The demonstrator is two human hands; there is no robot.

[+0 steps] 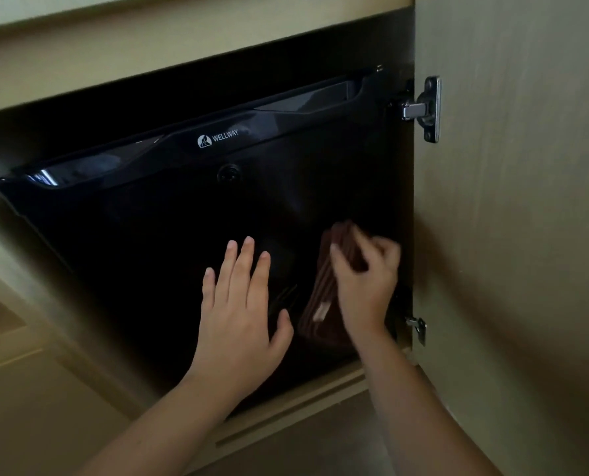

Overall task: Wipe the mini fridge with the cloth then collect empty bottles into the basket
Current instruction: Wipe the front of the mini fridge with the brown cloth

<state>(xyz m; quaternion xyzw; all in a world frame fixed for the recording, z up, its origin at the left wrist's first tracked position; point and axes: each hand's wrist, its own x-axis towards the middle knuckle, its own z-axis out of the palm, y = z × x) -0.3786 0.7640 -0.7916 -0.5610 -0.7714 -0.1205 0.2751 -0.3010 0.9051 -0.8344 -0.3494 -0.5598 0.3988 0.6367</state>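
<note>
A glossy black mini fridge [142, 228] with a white WELLWAY logo sits inside a wooden cabinet, its door closed. My left hand [241, 310] lies flat on the lower middle of the fridge door, fingers straight and spread. My right hand [365, 280] grips a folded brown cloth [324, 304] against the door's lower right part; the hand is blurred. No bottles or basket are in view.
The cabinet door [519, 218] stands open on the right, with a metal hinge [423, 109] at the top and a second hinge [418, 329] lower down. A wooden cabinet frame [286, 417] runs below the fridge. Beige floor lies at the lower left.
</note>
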